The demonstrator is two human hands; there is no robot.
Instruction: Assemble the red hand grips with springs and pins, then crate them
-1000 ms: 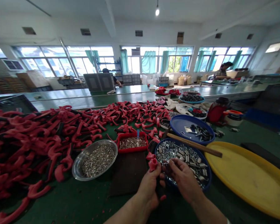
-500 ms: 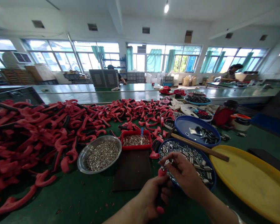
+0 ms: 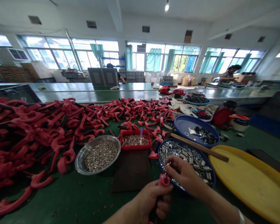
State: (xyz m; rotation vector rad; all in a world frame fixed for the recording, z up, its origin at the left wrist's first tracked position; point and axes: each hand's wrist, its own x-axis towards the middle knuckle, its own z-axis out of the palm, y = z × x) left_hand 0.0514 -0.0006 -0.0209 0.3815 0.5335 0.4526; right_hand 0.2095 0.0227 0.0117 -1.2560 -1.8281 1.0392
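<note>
My left hand [image 3: 151, 200] is closed round a red and black handle piece [image 3: 163, 180], whose red end sticks up above the fist. My right hand [image 3: 184, 174] hovers just right of that end, over the near rim of a blue bowl [image 3: 211, 183] filled with small silver metal parts. Its fingers are curled in a pinch; what they hold is too small to make out. A wooden stick [image 3: 198, 146] lies across the bowl's far side.
A big pile of red and black handle pieces [image 3: 49, 127] covers the green table at left. A steel dish of small metal bits [image 3: 98, 154], a red tray [image 3: 135, 140], a dark mat [image 3: 132, 171], a second blue bowl [image 3: 196, 126] and a yellow tray [image 3: 249, 180] surround my hands. People work at far benches.
My left hand has dropped lower and nearer with the handle piece. My right hand came down from above the bowl to the piece's red end.
</note>
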